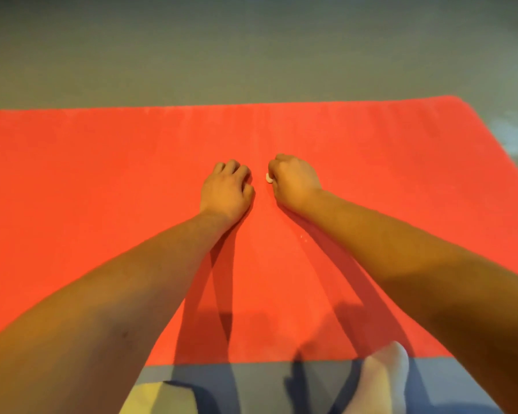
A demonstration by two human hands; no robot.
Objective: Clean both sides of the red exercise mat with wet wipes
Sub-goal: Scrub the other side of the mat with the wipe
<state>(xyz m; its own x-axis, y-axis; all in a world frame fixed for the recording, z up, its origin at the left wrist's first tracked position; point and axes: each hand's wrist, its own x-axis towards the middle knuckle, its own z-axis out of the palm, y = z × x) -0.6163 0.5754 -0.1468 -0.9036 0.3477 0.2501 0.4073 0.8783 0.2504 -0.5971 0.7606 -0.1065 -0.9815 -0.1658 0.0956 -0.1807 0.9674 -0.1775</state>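
The red exercise mat [102, 174] lies flat on the floor and fills the middle of the head view. My right hand [293, 180] rests on the mat's centre, its fingers curled round a small white wet wipe [269, 178], of which only a tip shows at the thumb side. A short way to its left my left hand [226, 192] sits on the mat with fingers curled under, and I see nothing in it. Both forearms reach in from the bottom corners.
Grey floor [251, 55] runs beyond the mat's far edge and past its right end. At the near edge my foot in a white sock [386, 380] stands on the floor. A pale object [159, 398] shows at the bottom.
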